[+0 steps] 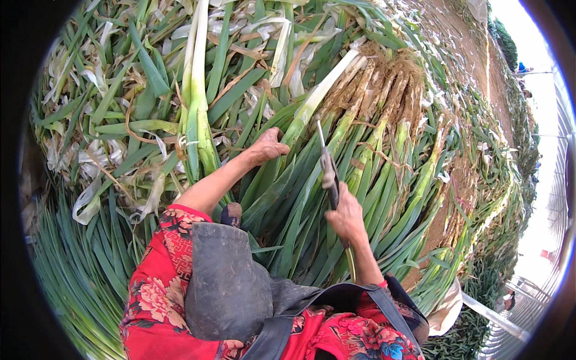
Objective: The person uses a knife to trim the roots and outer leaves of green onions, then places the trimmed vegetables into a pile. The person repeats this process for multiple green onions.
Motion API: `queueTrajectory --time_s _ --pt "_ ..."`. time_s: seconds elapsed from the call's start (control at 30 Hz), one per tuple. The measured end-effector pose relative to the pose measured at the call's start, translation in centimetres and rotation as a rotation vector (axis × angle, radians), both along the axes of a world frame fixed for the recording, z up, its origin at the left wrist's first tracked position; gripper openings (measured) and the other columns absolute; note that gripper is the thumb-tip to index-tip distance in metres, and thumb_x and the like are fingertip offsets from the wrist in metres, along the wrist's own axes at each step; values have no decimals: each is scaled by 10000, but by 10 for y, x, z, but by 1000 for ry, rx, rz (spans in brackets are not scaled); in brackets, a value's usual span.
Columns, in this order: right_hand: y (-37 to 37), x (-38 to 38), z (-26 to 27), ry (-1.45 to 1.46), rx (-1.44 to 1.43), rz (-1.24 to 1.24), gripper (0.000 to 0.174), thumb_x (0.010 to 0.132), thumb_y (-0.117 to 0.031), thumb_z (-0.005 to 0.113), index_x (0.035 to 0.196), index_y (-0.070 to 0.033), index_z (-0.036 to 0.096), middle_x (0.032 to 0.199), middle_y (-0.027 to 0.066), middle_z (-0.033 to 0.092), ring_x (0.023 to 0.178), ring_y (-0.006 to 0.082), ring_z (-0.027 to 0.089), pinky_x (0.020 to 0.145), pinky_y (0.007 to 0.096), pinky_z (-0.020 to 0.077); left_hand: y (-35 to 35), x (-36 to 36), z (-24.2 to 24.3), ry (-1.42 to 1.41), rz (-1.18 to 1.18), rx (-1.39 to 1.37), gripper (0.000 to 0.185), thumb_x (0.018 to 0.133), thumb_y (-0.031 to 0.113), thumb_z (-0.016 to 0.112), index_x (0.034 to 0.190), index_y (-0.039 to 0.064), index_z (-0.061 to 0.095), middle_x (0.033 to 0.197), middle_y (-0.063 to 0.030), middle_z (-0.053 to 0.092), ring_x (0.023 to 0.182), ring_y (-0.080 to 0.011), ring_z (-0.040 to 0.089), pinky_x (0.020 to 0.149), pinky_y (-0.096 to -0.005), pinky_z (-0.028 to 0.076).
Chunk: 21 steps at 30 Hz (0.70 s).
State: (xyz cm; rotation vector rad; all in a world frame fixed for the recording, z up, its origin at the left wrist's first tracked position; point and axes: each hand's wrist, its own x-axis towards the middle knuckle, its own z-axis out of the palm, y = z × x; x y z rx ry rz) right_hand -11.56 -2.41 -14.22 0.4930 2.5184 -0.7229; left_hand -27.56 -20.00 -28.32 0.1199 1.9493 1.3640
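Note:
My left hand (269, 146) is closed around the green part of a large leek or Welsh onion (310, 105), whose white stem slants up and right to its roots. In my right hand (348, 216) is an air blow gun (332, 180) with a thin metal nozzle; a hose (351, 263) runs back from it along my forearm. The nozzle tip lies just right of the pale stem; whether it touches anything cannot be told. Beyond it lies a row of unpeeled onions (396, 103) with brown, soil-covered stems and tangled roots. Clean white-stemmed onions (195, 90) lie to the left.
Stripped leaves and papery skins (103, 153) cover the ground at left and top. Long green leaves (85, 261) spread at lower left. A dark apron (227, 279) covers my knee. At right are bare soil (454, 180), a metal pipe (495, 317) and a distant person (523, 68).

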Motion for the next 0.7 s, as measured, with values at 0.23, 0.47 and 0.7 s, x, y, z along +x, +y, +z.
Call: queueTrajectory --time_s 0.23,0.47,0.7 --pt "-30 47 17 2 -113 99 654 583 -90 581 1182 51 360 1001 252 526 949 410 526 814 429 426 -25 1 31 28 106 57 460 620 111 595 1014 -113 518 845 -119 562 746 -178 536 655 -293 458" --pt "-28 18 21 39 -111 30 575 592 -82 572 1122 25 379 919 235 538 915 406 531 795 428 421 -43 8 55 -77 166 263 455 639 109 570 1040 -96 509 850 -100 556 756 -166 522 669 -283 458" --pt "-22 -41 14 128 -4 166 404 601 -68 534 966 9 378 862 249 525 845 435 529 746 459 418 -53 3 40 -303 249 407 420 660 99 546 1057 -35 525 790 -51 542 650 -121 530 556 -278 485"
